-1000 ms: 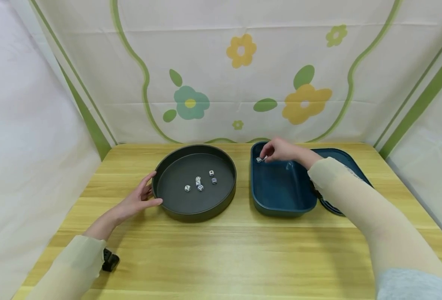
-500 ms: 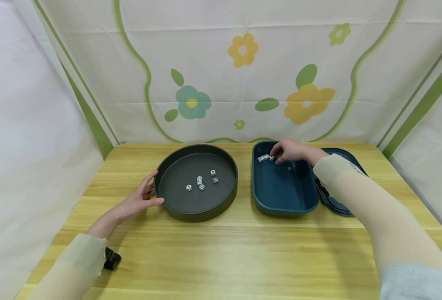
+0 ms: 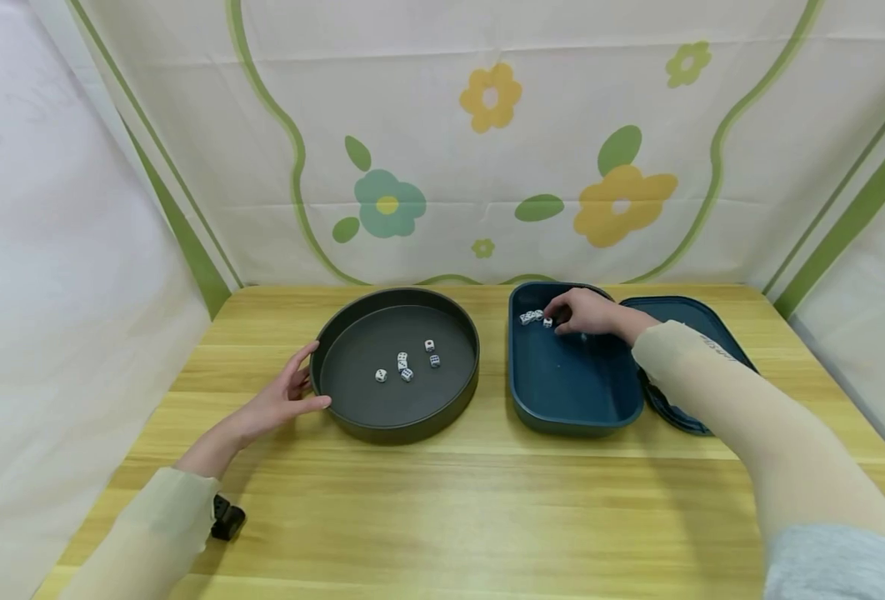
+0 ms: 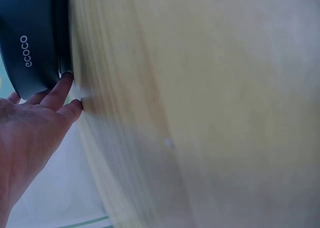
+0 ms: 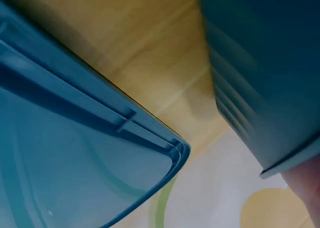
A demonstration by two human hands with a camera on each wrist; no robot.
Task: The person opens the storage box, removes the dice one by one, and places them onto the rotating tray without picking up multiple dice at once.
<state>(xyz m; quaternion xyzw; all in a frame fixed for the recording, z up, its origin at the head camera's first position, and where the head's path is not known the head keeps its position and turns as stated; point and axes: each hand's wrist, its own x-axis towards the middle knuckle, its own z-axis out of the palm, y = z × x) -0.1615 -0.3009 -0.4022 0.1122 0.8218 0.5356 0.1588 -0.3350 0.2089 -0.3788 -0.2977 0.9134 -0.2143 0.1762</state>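
Note:
A round dark grey tray [image 3: 360, 408] stands at left centre with several white dice [image 3: 402, 365] lying loosely on its floor. My left hand [image 3: 266, 410] rests against its left side, thumb and fingers spread along the wall; the left wrist view shows fingertips [image 4: 64, 82] touching its outside. To the right is a deep blue rectangular box [image 3: 573, 421]. My right hand [image 3: 588, 312] reaches over its far end, with bent index finger and thumb apart beside a die [image 3: 547, 322]. Two more dice [image 3: 531, 317] sit left of that one, near the box's far left corner.
A blue lid [image 5: 95, 138] lies on the wooden table [image 3: 412, 508] just right of the box, partly under my right forearm. A flowered cloth [image 3: 442, 150] hangs behind the table. White cloth walls [image 3: 60, 275] flank it.
My right hand has shifted slightly right and toward me inside the box. The die nearest its fingers has moved a little out of the row. My left hand keeps its place on the tray.

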